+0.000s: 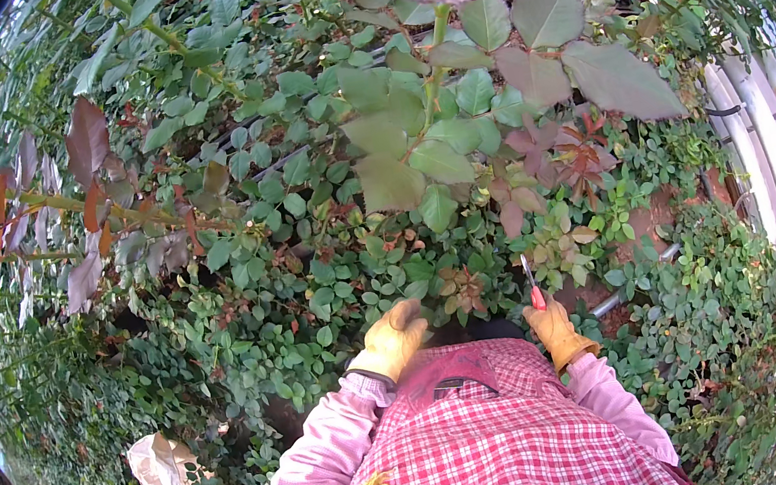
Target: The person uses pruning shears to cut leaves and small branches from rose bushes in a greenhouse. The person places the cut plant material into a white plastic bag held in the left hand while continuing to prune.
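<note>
My right hand (pixel 554 332), in a yellow leather work glove, grips a pair of pruning shears with red handles (pixel 537 297). Their metal blade (pixel 527 270) points away from me into the low leaves. My left hand (pixel 391 341) wears a matching glove and is in front of my waist, beside the rose foliage (pixel 357 288). Its fingers curl forward, and whether anything sits between them is hidden. Rose bushes with green leaves surround both hands. Reddish young leaves (pixel 462 288) grow between the two hands.
Tall rose stems (pixel 437 77) rise close to the camera, with another thorny-looking stem (pixel 89 204) leaning in from the left. A pale bag (pixel 165 471) lies among leaves at lower left. Metal pipe (pixel 607 305) shows at right, near white sheeting (pixel 768 140). I wear a red checked apron (pixel 482 469).
</note>
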`<act>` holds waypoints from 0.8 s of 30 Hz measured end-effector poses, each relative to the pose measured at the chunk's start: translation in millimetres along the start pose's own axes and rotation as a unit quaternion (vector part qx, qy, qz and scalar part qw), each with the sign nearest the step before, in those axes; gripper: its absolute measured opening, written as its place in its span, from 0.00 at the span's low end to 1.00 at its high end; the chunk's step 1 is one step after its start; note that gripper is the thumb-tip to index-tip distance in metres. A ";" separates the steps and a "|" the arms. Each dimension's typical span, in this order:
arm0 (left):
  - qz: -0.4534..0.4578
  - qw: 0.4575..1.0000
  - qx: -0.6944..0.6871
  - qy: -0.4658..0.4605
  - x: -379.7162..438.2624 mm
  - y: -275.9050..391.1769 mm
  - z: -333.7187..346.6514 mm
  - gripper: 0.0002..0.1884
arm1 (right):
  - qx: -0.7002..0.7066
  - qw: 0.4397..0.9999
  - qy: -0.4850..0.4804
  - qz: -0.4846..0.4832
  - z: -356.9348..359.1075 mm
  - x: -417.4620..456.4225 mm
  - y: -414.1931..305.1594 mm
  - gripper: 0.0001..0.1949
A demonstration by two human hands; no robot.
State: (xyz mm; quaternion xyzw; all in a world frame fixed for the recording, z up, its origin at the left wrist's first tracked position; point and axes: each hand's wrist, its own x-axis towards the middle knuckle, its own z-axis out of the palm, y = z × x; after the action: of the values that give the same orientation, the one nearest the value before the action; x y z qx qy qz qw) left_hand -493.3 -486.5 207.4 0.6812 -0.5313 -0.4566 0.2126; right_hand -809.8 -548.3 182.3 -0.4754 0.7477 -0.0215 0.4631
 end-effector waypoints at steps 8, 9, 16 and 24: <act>0.002 0.995 0.088 0.054 44.2 -0.3 85.5 0.24 | -0.103 0.968 -0.011 -0.229 -60.6 71.7 -4.2 0.29; -0.056 0.996 0.015 0.072 46.1 28.9 80.1 0.24 | -0.126 0.956 0.000 -0.264 -69.4 78.6 -6.4 0.30; -0.161 0.927 -0.083 0.329 25.3 3.5 81.4 0.20 | -0.284 0.900 -0.180 -0.279 -84.5 77.3 -63.9 0.22; -0.220 0.835 -0.153 0.481 16.0 -101.6 4.4 0.24 | -0.399 0.784 -0.224 -0.420 5.0 48.5 -160.9 0.24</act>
State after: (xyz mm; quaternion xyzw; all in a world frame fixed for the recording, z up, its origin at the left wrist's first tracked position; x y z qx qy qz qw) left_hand -442.9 -465.3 120.2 0.8724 -0.1218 -0.1816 0.4372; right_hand -700.8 -669.8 222.8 -0.8764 0.2910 0.1936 0.3314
